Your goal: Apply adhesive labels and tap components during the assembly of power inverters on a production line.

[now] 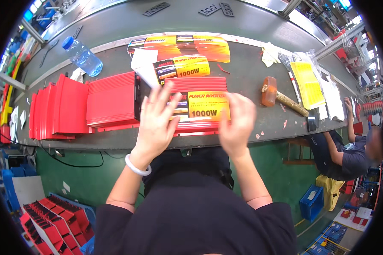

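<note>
In front of me on the bench lies a red ribbed power inverter case (pixel 195 84) with a yellow and black label (pixel 202 104) on its top. My left hand (pixel 155 121) rests at the label's left end, fingers spread. Over the right end is my right hand (pixel 238 123), somewhat blurred, its fingers apart. A loose yellow label (pixel 191 66) lies just behind the case, next to a white paper strip (pixel 145 63). Farther back are stacks of similar labels (pixel 178 44). To the left stand another red case (pixel 111 100) and a row of red panels (pixel 55 106).
A water bottle (pixel 83 57) stands at the back left. On the right lie a mallet (pixel 281 95) with an orange head, and yellow sheets (pixel 307 83) with plastic bags. A co-worker (pixel 349 148) sits at far right. Red parts fill a crate (pixel 57 223) on the floor.
</note>
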A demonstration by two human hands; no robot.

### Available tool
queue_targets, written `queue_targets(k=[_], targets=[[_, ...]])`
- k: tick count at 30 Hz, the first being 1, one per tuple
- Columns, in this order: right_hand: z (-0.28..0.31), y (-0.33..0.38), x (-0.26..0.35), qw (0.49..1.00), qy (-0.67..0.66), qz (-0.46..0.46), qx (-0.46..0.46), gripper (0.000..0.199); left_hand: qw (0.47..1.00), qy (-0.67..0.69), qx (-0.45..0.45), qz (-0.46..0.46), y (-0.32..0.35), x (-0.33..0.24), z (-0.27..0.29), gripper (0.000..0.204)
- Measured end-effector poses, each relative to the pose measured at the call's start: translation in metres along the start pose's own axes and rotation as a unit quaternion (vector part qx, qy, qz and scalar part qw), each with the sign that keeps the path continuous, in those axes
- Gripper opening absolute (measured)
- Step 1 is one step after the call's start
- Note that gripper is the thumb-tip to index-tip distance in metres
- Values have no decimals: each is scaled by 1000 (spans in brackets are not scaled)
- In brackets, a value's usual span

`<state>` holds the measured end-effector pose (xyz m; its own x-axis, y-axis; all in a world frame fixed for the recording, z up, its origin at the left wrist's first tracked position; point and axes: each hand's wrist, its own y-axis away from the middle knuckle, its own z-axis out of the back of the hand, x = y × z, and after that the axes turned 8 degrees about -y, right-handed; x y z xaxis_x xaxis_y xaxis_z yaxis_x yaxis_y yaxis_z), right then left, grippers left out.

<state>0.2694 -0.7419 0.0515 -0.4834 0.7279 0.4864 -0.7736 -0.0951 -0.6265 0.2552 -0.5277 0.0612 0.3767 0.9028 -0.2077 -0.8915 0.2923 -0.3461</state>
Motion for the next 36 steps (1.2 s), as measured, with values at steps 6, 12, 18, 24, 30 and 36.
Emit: queue_targets(k=[6,12,18,24,30,36], targets=[[-34,4,55,943,-119,85,299,91,996,-56,69,-9,9,6,-9,54],[-10,-2,15,936,10,103,337,85,993,-102,60,-30,6,-1,-3,55],[32,4,-23,940,115,32,319,76,991,-113,55,-43,5,-4,-2,54],[39,15,-69,970,162,-53,173,59,995,-79,50,-35,4,-4,1,53],[-21,-6,8,951,10,112,289,60,996,-49,19,-68,-4,-12,-11,52],[-1,-15,-15,930,78,87,348,68,993,-92,44,-56,-1,-5,-13,54]])
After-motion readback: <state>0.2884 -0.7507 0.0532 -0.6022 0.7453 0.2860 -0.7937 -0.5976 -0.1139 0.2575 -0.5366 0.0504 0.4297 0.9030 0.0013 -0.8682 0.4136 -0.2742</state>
